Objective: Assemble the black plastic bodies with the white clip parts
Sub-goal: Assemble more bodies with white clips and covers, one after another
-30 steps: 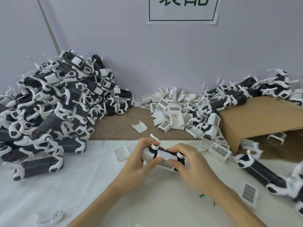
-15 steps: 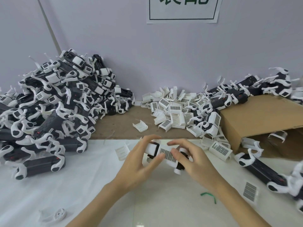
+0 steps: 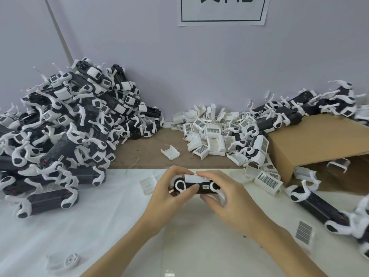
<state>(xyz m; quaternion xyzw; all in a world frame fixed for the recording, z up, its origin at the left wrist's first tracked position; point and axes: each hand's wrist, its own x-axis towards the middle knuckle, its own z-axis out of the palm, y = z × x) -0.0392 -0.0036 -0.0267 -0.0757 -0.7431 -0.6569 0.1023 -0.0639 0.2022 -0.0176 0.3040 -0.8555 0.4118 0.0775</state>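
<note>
Both hands gripping one black body (image 3: 196,188), white clip (image 3: 196,178) on top

We judge it light, stiff, slick; left hand (image 3: 169,193) and right hand (image 3: 225,196) clasp its ends, fingertips on the clip

We have turned the black body (image 3: 196,188) since half a second ago: its barcode face no longer shows, its long black side faces us, and the white clip (image 3: 196,178) now sits on top under both hands' fingertips.
</note>
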